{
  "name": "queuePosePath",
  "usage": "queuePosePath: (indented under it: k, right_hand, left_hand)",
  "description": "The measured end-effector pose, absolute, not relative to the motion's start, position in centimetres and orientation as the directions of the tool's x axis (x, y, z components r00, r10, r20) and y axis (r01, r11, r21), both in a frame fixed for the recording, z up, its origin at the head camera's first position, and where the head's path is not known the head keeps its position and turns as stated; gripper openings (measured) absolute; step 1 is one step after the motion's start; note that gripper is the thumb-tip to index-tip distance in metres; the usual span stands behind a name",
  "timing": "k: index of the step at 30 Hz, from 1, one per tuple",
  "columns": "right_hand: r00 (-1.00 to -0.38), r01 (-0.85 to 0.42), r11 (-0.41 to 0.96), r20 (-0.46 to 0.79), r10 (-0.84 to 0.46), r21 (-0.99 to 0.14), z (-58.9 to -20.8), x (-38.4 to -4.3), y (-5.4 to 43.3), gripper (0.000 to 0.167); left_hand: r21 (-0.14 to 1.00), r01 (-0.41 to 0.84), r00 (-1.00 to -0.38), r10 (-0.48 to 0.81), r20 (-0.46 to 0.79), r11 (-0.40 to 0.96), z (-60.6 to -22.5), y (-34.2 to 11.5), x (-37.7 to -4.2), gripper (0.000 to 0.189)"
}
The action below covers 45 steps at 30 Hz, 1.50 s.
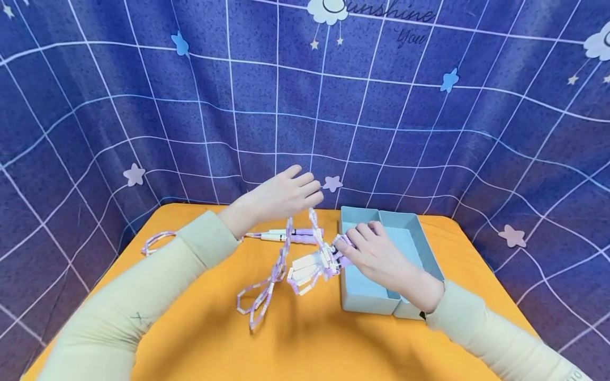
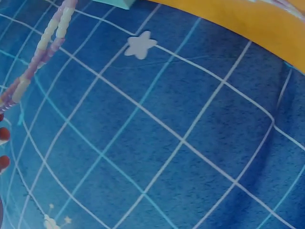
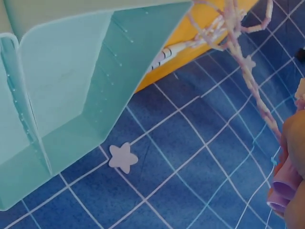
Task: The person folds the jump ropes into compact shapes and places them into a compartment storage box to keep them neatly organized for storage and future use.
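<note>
My left hand [image 1: 293, 193] is raised over the table, fingers curled, holding strands of a purple-and-white beaded jump rope [image 1: 274, 272]. Those beaded strands [image 2: 47, 45] run up from the fingers in the left wrist view. Loops of the rope dangle below and left of the hand. Over the left side of the bin, my right hand [image 1: 374, 251] grips the bundled rope near its purple-and-white handles. Purple handle ends [image 3: 286, 183] stick out from under the right fingers in the right wrist view. White handle parts [image 1: 305, 264] point left from the bundle.
A pale blue-green bin [image 1: 371, 304] with a divider stands on the orange-covered table [image 1: 200, 328], under and beside the right hand. Behind the left wrist lie other purple-and-white handles [image 1: 271, 236] and a beaded loop [image 1: 154, 241]. A blue star-patterned curtain [image 1: 248, 127] surrounds the table's back and sides.
</note>
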State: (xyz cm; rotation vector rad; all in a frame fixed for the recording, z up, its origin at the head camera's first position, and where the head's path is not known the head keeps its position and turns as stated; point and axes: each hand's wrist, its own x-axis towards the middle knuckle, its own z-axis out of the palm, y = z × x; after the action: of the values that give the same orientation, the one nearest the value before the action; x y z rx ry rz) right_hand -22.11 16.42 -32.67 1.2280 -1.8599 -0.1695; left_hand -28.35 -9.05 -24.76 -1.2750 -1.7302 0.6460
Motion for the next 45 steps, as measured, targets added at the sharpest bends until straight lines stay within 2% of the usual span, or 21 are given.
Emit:
queuePosePath:
  k: [3, 9, 13, 18, 20, 23, 28, 30, 32, 35, 39, 45]
  right_hand:
    - [-0.125, -0.688, 0.498, 0.59, -0.798, 0.528, -32.6, -22.1, 16.7, 0.024]
    - [-0.065, -0.705, 0.454, 0.587, -0.807, 0.545, -32.4, -22.1, 17.3, 0.019]
    - [-0.046, -0.715, 0.428, 0.574, -0.818, 0.553, -32.2, -22.1, 17.5, 0.018]
    - [0.037, -0.742, 0.361, 0.571, -0.82, 0.566, -32.4, -22.0, 17.6, 0.013]
    - [0.036, -0.748, 0.36, 0.575, -0.817, 0.558, -32.3, -21.9, 17.6, 0.013]
    - [-0.011, -0.759, 0.379, 0.572, -0.82, 0.529, -31.9, -21.7, 17.8, 0.011]
    - [-0.105, -0.769, 0.444, 0.595, -0.797, 0.46, -31.3, -21.6, 17.8, 0.008]
    - [-0.12, -0.779, 0.457, 0.613, -0.781, 0.43, -31.2, -21.6, 17.7, 0.013]
    - [-0.111, -0.798, 0.448, 0.633, -0.766, 0.402, -31.2, -21.6, 17.6, 0.018]
    - [-0.061, -0.828, 0.412, 0.669, -0.741, 0.381, -31.1, -21.6, 17.6, 0.015]
    - [0.001, -0.851, 0.371, 0.706, -0.708, 0.373, -30.7, -21.4, 17.5, 0.006]
    - [0.006, -0.849, 0.382, 0.73, -0.683, 0.365, -30.0, -21.2, 17.5, 0.006]
  left_hand:
    - [-0.792, 0.506, -0.13, 0.937, 0.323, 0.343, -25.2, -9.3, -29.0, 0.014]
    - [-0.718, 0.568, -0.219, 0.914, 0.34, 0.403, -25.6, -9.9, -30.3, 0.013]
    - [-0.691, 0.584, -0.217, 0.903, 0.371, 0.425, -25.9, -10.1, -30.8, 0.013]
    - [-0.679, 0.574, -0.248, 0.887, 0.389, 0.458, -26.3, -10.6, -31.5, 0.014]
    - [-0.673, 0.568, -0.267, 0.879, 0.394, 0.474, -26.5, -11.0, -31.8, 0.016]
    - [-0.662, 0.569, -0.262, 0.87, 0.417, 0.488, -26.9, -11.2, -32.1, 0.014]
    - [-0.653, 0.567, -0.228, 0.858, 0.46, 0.501, -27.8, -11.1, -32.3, 0.007]
    - [-0.651, 0.568, -0.206, 0.853, 0.479, 0.503, -28.1, -11.0, -32.3, 0.003]
    - [-0.646, 0.573, -0.186, 0.848, 0.496, 0.504, -28.4, -10.9, -32.3, 0.006]
    - [-0.631, 0.588, -0.184, 0.843, 0.505, 0.506, -28.8, -10.9, -32.3, 0.012]
    - [-0.619, 0.59, -0.23, 0.843, 0.486, 0.518, -29.5, -11.4, -32.3, 0.011]
    - [-0.594, 0.593, -0.301, 0.834, 0.462, 0.543, -31.2, -12.1, -32.3, 0.016]
